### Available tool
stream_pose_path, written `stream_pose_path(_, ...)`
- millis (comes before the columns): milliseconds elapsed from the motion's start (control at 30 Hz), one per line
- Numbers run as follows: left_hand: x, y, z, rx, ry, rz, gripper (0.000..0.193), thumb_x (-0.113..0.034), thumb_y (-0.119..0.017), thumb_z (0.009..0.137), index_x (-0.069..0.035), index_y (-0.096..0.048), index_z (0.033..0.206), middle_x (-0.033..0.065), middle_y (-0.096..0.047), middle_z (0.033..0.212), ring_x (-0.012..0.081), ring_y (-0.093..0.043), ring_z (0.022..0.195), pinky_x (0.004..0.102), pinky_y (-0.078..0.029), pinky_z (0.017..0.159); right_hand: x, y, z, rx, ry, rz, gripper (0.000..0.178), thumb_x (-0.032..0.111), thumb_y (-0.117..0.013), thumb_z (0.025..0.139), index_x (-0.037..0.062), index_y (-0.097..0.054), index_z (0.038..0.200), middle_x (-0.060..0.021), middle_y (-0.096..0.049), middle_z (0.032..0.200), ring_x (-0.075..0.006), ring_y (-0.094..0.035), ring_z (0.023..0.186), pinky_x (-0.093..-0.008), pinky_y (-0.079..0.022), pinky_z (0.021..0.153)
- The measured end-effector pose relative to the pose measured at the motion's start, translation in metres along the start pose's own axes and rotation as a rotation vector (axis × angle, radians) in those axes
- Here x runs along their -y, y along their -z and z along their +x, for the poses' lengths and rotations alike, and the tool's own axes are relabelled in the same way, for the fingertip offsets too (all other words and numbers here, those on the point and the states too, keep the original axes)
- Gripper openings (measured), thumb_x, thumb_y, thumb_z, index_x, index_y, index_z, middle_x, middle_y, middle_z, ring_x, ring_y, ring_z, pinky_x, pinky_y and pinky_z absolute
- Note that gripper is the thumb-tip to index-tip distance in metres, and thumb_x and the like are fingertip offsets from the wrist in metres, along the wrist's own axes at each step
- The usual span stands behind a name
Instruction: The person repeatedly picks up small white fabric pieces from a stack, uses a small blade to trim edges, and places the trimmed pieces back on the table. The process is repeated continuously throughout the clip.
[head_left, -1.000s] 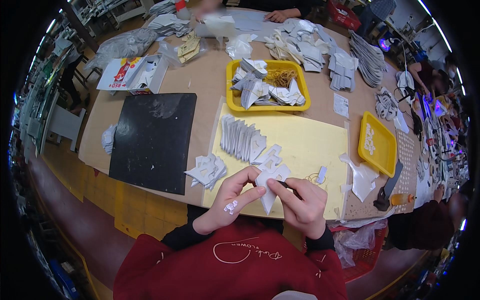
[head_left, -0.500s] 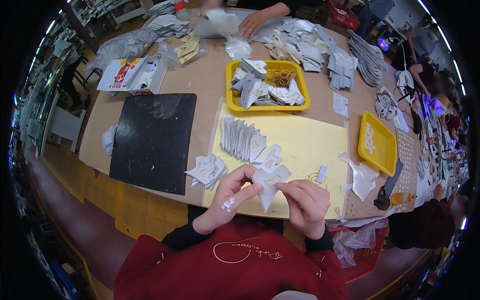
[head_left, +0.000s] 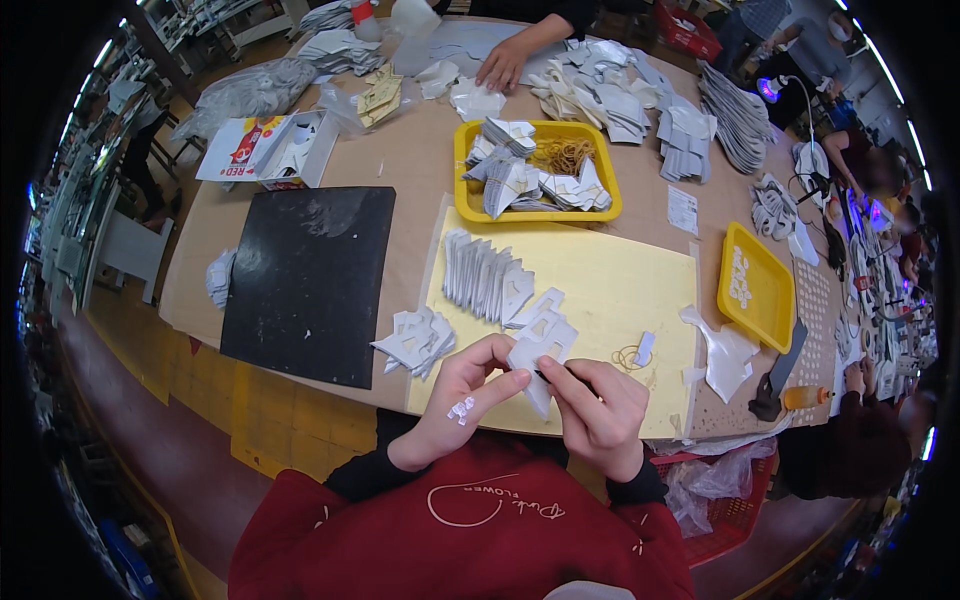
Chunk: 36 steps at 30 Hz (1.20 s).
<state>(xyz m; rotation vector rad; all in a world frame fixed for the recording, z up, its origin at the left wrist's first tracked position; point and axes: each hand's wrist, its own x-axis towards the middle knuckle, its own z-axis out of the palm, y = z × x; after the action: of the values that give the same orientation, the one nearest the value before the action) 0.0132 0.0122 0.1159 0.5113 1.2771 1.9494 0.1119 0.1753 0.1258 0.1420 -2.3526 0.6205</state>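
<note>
Over the yellow sheet (head_left: 600, 270), my left hand (head_left: 462, 385) pinches a pale grey-white cut-out piece (head_left: 531, 350) between thumb and fingers. Small white stickers (head_left: 461, 410) cling to the back of that hand, near the thumb. My right hand (head_left: 605, 408) is closed, its fingertips pressed on the face of the piece; whether something small lies under them is hidden. Just beyond the piece are another loose cut-out (head_left: 546, 303) and a leaning row of similar pieces (head_left: 480, 278). A small pile of cut-outs (head_left: 415, 340) sits to the left of my hands.
A black mat (head_left: 305, 285) lies at left. The yellow tray (head_left: 468, 200) beyond holds bundled pieces and rubber bands; another yellow tray (head_left: 735, 320) at right holds small white bits. A co-worker's hand (head_left: 503, 65) rests at the far edge. An amber bottle (head_left: 806, 397) stands at right.
My right fingertips have moved left, from the edge of the piece onto its face. The piece has turned slightly. Across the table, the co-worker's white sheet has shifted left.
</note>
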Motion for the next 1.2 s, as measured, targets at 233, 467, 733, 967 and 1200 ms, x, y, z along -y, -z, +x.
stream_pose_path(233,0.004,0.003,-0.002,0.027,0.04,-0.08,0.008,-0.01,-0.063,0.097,-0.003,-0.059,0.1,-0.0005,-0.061,0.097,0.0067,-0.055,0.095,0.0246,-0.042,0.088,0.001,0.003,-0.001,0.001,0.015,0.022,0.053,-0.003,-0.068,0.063,0.0118,-0.076,0.113,-0.0054,-0.065,0.085,-0.0172,-0.057,0.058,-0.0287,-0.046,0.051)
stream_pose_path(467,0.004,0.003,-0.003,0.03,0.024,-0.084,0.008,-0.01,-0.062,0.097,-0.003,-0.059,0.1,-0.0006,-0.061,0.098,0.0061,-0.054,0.094,0.0245,-0.043,0.087,0.003,0.006,0.001,-0.03,0.021,0.063,0.044,-0.004,-0.07,0.059,0.0079,-0.076,0.102,-0.0074,-0.067,0.086,-0.0174,-0.056,0.055,-0.0291,-0.044,0.049)
stream_pose_path(733,0.001,0.002,-0.001,-0.02,0.042,-0.124,0.006,-0.008,-0.061,0.096,-0.003,-0.06,0.1,-0.0005,-0.063,0.097,0.0058,-0.055,0.091,0.024,-0.043,0.086,-0.005,0.019,-0.005,-0.206,-0.016,0.07,0.028,-0.006,-0.071,0.07,0.0005,-0.073,0.097,-0.0104,-0.068,0.082,-0.0191,-0.06,0.057,-0.0284,-0.045,0.05)
stream_pose_path(967,0.004,0.003,0.0,-0.08,0.053,-0.146,0.004,-0.008,-0.061,0.095,-0.005,-0.06,0.097,-0.0011,-0.063,0.094,0.0045,-0.054,0.088,0.022,-0.042,0.082,-0.011,0.021,-0.023,-0.273,-0.561,0.345,0.07,0.004,-0.079,0.075,-0.0025,-0.05,0.138,-0.0079,-0.068,0.094,-0.0088,-0.057,0.068,-0.0213,-0.042,0.056)
stream_pose_path(1200,0.01,-0.007,0.0,0.089,-0.012,0.255,0.012,-0.01,-0.064,0.093,-0.002,-0.059,0.101,0.0033,-0.065,0.094,0.0083,-0.057,0.088,0.0252,-0.044,0.08,-0.002,0.0,-0.009,0.022,-0.545,0.553,0.02,0.003,-0.08,0.077,-0.0029,-0.067,0.091,-0.0062,-0.061,0.083,-0.0099,-0.054,0.067,-0.0252,-0.042,0.058)
